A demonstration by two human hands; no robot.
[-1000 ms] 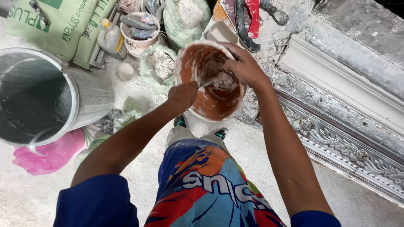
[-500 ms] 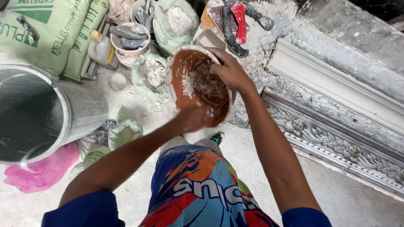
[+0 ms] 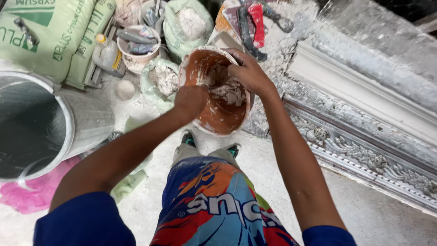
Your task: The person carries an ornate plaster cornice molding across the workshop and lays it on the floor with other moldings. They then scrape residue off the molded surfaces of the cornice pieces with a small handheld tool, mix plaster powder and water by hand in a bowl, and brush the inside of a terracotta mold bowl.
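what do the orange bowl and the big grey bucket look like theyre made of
The orange bowl looks like flexible rubber or soft plastic: a smooth, matte wall smeared with white plaster, held by the left hand and right hand. The grey bucket looks like sheet metal, probably galvanised, given its dull silvery sheen and thin rolled rim; painted plastic cannot be ruled out.

Metal bucket (image 3: 68,123), green sacks (image 3: 50,36), perhaps plaster

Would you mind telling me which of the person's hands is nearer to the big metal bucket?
The left. The left hand grips the orange bowl on the side facing the metal bucket; the right hand holds the bowl's far rim, farther away.
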